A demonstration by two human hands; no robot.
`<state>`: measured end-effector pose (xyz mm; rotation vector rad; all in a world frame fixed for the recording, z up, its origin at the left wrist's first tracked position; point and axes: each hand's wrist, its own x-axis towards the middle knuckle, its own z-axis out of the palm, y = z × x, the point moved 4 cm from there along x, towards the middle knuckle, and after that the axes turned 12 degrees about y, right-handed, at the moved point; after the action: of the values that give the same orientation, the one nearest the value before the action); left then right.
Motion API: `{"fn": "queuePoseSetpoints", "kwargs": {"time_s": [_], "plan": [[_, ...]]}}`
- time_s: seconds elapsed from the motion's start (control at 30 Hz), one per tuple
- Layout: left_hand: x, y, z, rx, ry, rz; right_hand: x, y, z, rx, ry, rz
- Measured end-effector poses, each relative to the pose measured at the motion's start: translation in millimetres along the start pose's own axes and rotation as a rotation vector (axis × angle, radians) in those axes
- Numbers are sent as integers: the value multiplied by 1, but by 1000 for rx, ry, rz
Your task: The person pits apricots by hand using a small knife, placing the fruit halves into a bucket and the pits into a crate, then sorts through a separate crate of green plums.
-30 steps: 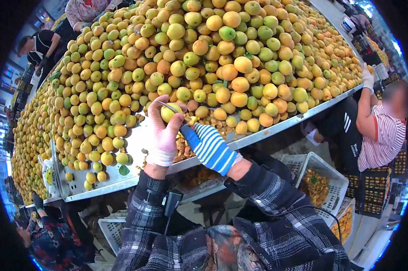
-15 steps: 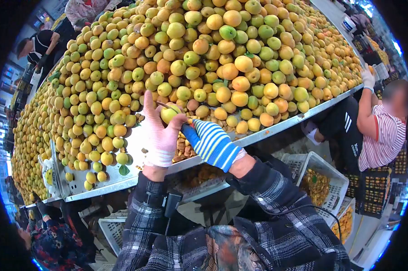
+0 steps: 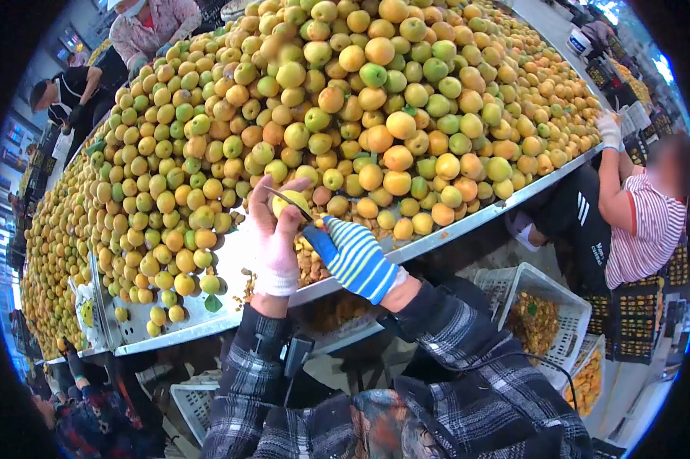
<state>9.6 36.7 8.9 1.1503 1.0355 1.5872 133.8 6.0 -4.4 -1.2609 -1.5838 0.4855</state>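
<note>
My left hand (image 3: 274,249), in a pale pink and white glove, is closed around a yellow-green apricot (image 3: 290,203) with its fingers curled about the sides. My right hand (image 3: 362,258) wears a blue, white and yellow striped glove and grips a small knife, the handle mostly hidden in the fist. The thin curved knife blade (image 3: 277,194) lies across the apricot. Both hands are over the near edge of the metal table (image 3: 230,320), in front of a large heap of apricots (image 3: 345,99). Below them, cut apricot pieces (image 3: 312,266) lie by the rim.
White plastic crates (image 3: 578,321) with cut fruit stand below the table on the right; another white crate (image 3: 194,405) is at lower left. A person in a striped shirt (image 3: 658,222) works at the right, others at the left and far side. Black trays (image 3: 637,321) are stacked behind.
The left hand's fingers have curled in around the apricot, and the blade now crosses more of it. The view has shifted slightly. The person across the table leans further into view.
</note>
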Motion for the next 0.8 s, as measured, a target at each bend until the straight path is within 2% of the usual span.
{"fn": "queuePoseSetpoints", "kwargs": {"time_s": [0.03,0.07,0.1,0.13,0.17,0.2,0.23,0.27,0.3,0.37,0.4,0.43,0.5,0.53,0.57,0.63,0.67,0.77,0.8], "plan": [[3,-2,-1,-7,-9,13,7,-4,-10,-13,50,105],[5,-4,-4,78,-4,91,8,15,-7,142,184,131],[6,-3,-5,160,5,171,19,9,-20,214,207,284],[0,5,5,68,-47,108,25,9,-22,214,202,267],[-6,19,15,188,-127,126,30,14,-24,210,210,248],[-10,19,21,282,-187,220,29,28,-7,447,164,340],[-14,17,28,356,-252,334,33,36,-3,-28,-40,186],[-17,15,29,358,-255,332,27,39,2,309,7,236],[-20,12,26,364,-255,327,29,39,-1,176,-15,200],[-21,5,26,201,-236,194,29,34,-7,120,-79,254],[-21,-2,24,-38,-189,67,27,33,-4,298,-63,306],[-22,-9,20,-266,-141,-73,24,33,0,331,10,239],[-20,-28,6,-238,-4,-85,20,21,-9,161,-5,205],[-19,-23,8,-226,1,-92,21,11,-16,88,43,158],[-20,-20,9,-205,52,-173,22,2,-21,18,91,115],[-20,-48,5,-362,67,-531,25,-10,-24,47,93,2],[-22,-49,10,-405,187,-388,24,-9,-19,38,61,-19],[-21,-53,2,-302,236,-266,23,-14,-14,-1,22,-25],[-22,-40,7,-240,250,-141,21,-14,-13,15,12,44]]}}
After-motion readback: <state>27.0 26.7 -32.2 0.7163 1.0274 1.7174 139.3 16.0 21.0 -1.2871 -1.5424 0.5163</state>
